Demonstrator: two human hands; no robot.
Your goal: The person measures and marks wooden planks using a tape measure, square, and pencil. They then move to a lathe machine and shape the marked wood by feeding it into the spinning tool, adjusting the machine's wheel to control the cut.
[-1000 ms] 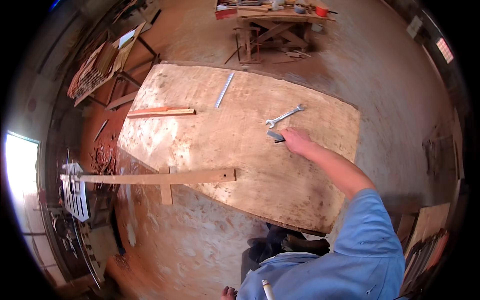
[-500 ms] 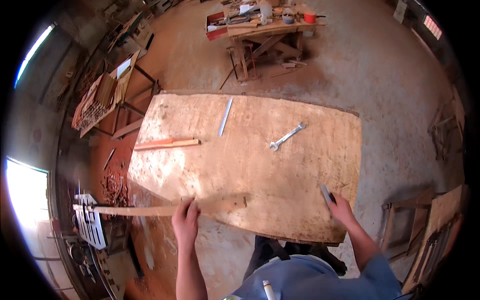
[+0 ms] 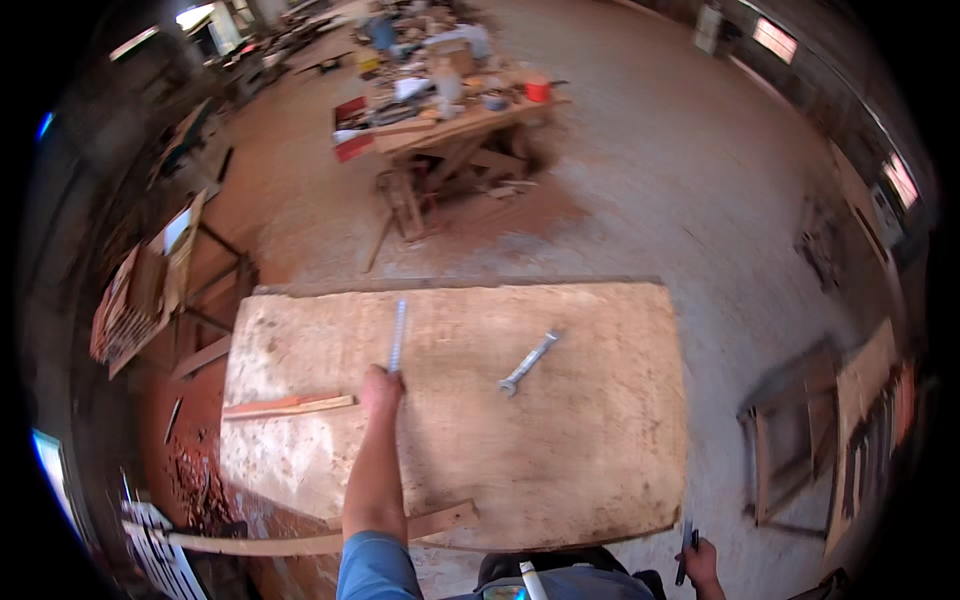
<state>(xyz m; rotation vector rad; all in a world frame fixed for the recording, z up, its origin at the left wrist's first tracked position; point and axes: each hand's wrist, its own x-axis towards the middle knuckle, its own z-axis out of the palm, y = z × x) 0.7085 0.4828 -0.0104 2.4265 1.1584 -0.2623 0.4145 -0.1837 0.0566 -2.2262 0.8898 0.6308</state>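
Workshop scene seen from above, looking down over a large plywood sheet (image 3: 600, 450) that serves as a tabletop. Person's left hand (image 3: 381, 388) reaches out across the sheet, arm stretched forward, with the fingers curled around the near end of a long, slim metal ruler (image 3: 398, 335) that lies on the wood and points away from the person. Right hand (image 3: 702, 562) hangs low beside the sheet's near right corner, off the board, fingers wrapped around a dark pen-like tool (image 3: 686, 550). A silver spanner (image 3: 528, 362) lies on the sheet to the right of the ruler, well apart from both hands. A short reddish wood strip (image 3: 288, 406) rests near the left edge, just left of the reaching hand. A long timber batten (image 3: 310, 540) lies across the near left corner. A cluttered workbench (image 3: 450, 110) stands farther off on the concrete floor.
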